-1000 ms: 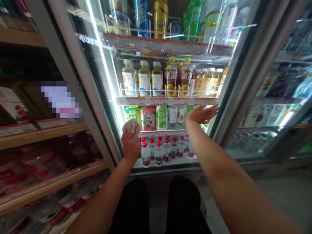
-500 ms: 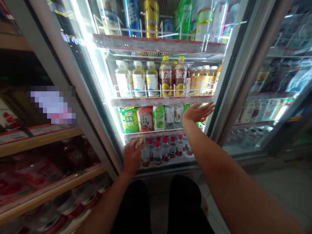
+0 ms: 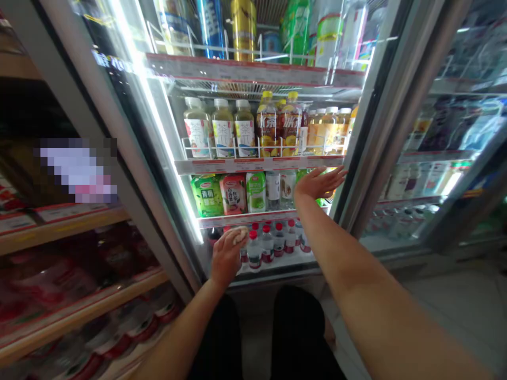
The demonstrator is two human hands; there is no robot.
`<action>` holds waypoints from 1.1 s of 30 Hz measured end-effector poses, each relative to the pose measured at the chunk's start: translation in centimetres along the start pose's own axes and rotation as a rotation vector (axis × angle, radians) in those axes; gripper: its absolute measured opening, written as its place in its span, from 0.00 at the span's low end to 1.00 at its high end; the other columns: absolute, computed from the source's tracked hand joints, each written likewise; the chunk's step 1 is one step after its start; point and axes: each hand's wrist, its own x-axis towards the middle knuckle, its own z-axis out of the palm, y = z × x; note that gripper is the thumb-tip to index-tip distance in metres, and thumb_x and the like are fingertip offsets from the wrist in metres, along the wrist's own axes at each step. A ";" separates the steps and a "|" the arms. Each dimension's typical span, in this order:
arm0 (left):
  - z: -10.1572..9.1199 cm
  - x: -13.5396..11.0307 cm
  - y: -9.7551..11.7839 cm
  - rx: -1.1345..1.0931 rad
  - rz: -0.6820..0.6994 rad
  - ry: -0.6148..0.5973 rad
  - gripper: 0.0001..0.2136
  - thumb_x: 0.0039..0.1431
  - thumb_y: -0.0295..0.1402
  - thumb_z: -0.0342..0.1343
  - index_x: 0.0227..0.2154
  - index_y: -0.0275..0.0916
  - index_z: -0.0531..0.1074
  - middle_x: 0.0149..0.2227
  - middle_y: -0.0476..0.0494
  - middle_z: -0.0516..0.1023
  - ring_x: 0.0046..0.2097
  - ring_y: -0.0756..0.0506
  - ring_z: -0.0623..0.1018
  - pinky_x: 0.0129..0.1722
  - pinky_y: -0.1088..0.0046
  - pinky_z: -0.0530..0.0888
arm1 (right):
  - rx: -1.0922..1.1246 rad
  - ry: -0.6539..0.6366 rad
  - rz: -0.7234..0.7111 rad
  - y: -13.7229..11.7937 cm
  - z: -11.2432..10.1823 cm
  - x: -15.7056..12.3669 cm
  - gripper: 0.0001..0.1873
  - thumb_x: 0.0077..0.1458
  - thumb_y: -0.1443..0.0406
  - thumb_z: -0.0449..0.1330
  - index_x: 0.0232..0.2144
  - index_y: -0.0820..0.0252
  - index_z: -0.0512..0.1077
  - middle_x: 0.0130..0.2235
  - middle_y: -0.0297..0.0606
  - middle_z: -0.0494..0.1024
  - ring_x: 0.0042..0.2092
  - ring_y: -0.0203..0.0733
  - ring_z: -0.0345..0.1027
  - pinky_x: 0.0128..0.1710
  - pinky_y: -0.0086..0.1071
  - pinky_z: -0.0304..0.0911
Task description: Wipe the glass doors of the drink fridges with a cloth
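Note:
My left hand (image 3: 226,257) is closed around a pale, crumpled cloth (image 3: 240,235), low on the left in front of the glass door of a drinks fridge (image 3: 190,248). Behind it stand red-capped water bottles (image 3: 268,244) on the bottom shelf. Higher and to the right, my right hand (image 3: 320,182) is spread with its fingers pointing right; it looks to rest flat against the glass near the door's right frame (image 3: 366,174). It covers part of the row holding a green drink pouch (image 3: 208,195) and a red drink pouch (image 3: 233,193).
Bottled teas (image 3: 268,124) and tall cans (image 3: 243,29) fill the upper shelves. To the left is an open shelf rack (image 3: 71,221) with wooden edges and dim bottles. Another glass-fronted fridge (image 3: 415,200) stands on the right. My knees (image 3: 299,322) are close below the door.
My left hand has shifted a little right with the cloth, now in front of the leftmost water bottles. The right hand stays at the same place on the door.

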 end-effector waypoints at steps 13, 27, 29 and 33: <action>1.7 2.1 2.6 -0.063 0.051 -0.051 0.20 0.64 0.25 0.51 0.57 0.48 0.73 0.59 0.44 0.73 0.62 0.41 0.69 0.61 0.58 0.70 | -0.008 -0.003 0.003 0.1 0.1 0.0 0.34 0.68 0.56 0.34 0.71 0.60 0.44 0.74 0.43 0.43 0.74 0.47 0.36 0.70 0.56 0.47; 3.3 3.4 4.3 -0.050 0.142 -0.182 0.24 0.61 0.25 0.53 0.59 0.49 0.70 0.62 0.47 0.72 0.64 0.39 0.67 0.59 0.57 0.70 | -0.006 0.011 -0.018 0.2 0.3 0.1 0.33 0.68 0.56 0.34 0.72 0.57 0.44 0.73 0.45 0.45 0.74 0.48 0.36 0.69 0.58 0.47; 3.4 3.8 4.5 -0.051 0.126 -0.177 0.25 0.61 0.24 0.52 0.60 0.48 0.69 0.63 0.47 0.70 0.65 0.39 0.66 0.61 0.56 0.69 | -0.006 0.012 -0.015 0.3 0.3 0.1 0.33 0.68 0.56 0.34 0.72 0.59 0.44 0.73 0.45 0.44 0.74 0.48 0.36 0.69 0.56 0.47; 4.3 3.2 5.4 -0.072 0.162 -0.214 0.23 0.62 0.25 0.53 0.59 0.48 0.71 0.61 0.47 0.72 0.64 0.39 0.67 0.60 0.59 0.70 | 0.003 0.013 -0.019 0.3 0.3 0.1 0.34 0.68 0.55 0.34 0.72 0.60 0.44 0.73 0.44 0.43 0.74 0.48 0.36 0.70 0.55 0.47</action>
